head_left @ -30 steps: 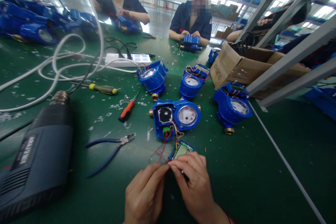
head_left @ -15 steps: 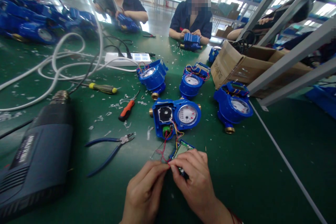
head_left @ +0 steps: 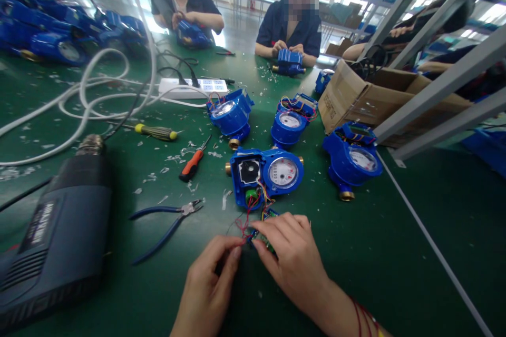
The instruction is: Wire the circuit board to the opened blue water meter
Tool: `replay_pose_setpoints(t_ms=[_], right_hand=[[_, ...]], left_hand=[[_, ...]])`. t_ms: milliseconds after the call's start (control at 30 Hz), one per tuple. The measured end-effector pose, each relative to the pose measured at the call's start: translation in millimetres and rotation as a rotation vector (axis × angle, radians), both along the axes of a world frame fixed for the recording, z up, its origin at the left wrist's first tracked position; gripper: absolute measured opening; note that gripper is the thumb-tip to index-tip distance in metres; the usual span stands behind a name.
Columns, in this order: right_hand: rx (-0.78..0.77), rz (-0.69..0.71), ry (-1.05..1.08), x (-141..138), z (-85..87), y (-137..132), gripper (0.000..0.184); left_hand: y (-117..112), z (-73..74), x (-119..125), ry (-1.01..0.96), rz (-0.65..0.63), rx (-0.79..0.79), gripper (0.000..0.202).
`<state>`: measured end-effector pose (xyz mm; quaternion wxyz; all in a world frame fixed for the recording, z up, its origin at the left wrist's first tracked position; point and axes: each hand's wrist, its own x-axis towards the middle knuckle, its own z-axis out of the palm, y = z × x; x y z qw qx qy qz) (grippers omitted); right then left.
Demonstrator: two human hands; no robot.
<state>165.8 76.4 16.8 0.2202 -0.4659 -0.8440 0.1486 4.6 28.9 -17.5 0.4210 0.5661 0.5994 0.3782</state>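
Note:
Thin red wires (head_left: 247, 217) run from the open compartment of a blue water meter (head_left: 241, 189) toward my hands. My left hand (head_left: 211, 279) is closed, pinching the red wires between thumb and forefinger. My right hand (head_left: 290, 260) is closed around the edge of a small green circuit board (head_left: 270, 214), partly covered by the fingers. Coloured wires link the board to the meter. Inside the compartment sits a green cylindrical part (head_left: 252, 197), and the round dial (head_left: 283, 173) faces up.
Blue-handled cutting pliers (head_left: 169, 226), an orange screwdriver (head_left: 193, 162), a yellow screwdriver (head_left: 156, 131) and a heat gun (head_left: 63, 221) lie to the left. Several more blue meters (head_left: 351, 160) stand beyond. A power strip (head_left: 193, 88), a cardboard box (head_left: 348, 97) and co-workers are farther back.
My hands have moved slightly apart; the left went a little left with the red wires. My right fingers shifted from the wires onto the circuit board, covering more of it.

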Motion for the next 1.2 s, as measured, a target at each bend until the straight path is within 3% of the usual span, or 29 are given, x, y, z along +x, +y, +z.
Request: replay_pose_setpoints(t_ms=[200, 300, 400, 467, 567, 667, 1033, 1200], right_hand=[[-0.051, 0.092, -0.018, -7, 0.5, 7, 0.009], [-0.102, 0.068, 0.084, -7, -0.8, 8, 0.006], [-0.129, 0.017, 0.153, -6, -1.7, 7, 0.005], [-0.131, -0.019, 0.183, -7, -2.5, 7, 0.005], [-0.124, -0.057, 0.220, -9, -4.1, 5, 0.007], [-0.113, -0.080, 0.240, -10, -5.3, 4, 0.008], [-0.078, -0.088, 0.263, -10, -1.4, -4, 0.009], [-0.080, -0.048, 0.228, -10, -1.5, -5, 0.010]], left_hand=[[3, 5.3, -6, -0.060, -0.029, -0.090, 0.019], [6, 6.5, -6, -0.078, 0.028, -0.155, 0.022], [6, 2.7, -2, -0.053, 0.076, -0.121, 0.020], [3, -1.5, 1, 0.055, 0.149, 0.028, 0.018], [-3, -4.4, 7, 0.363, 0.272, 0.414, 0.015], [-7, -1.4, 14, 0.504, 0.225, 0.580, 0.015], [-3, 3.1, 20, 0.421, 0.195, 0.487, 0.013], [-4, 6.5, 18, 0.392, 0.198, 0.364, 0.011]])
